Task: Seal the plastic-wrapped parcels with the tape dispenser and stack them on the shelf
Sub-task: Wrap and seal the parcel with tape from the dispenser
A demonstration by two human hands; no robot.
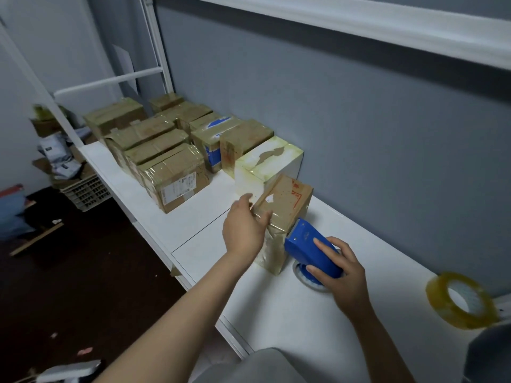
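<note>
Near the middle of the frame, the brown parcel (282, 205) I'm working on stands on the white shelf (204, 250), touching the white box (268, 164) behind it. My left hand (243, 230) steadies it, thumb and fingers wrapped round its near upper edge. My right hand (343, 277) is clamped around the blue tape dispenser (312, 250), whose cutter end meets the parcel's lower right side, so I judge this one is mid-seal. Toward the upper left, a good dozen taped parcels (154, 145) already sit in rows on the shelf, so most of the job looks done. What's left is finishing this strip and moving the parcel up beside the others. A spare tape roll (461, 299) waits at the right edge.
</note>
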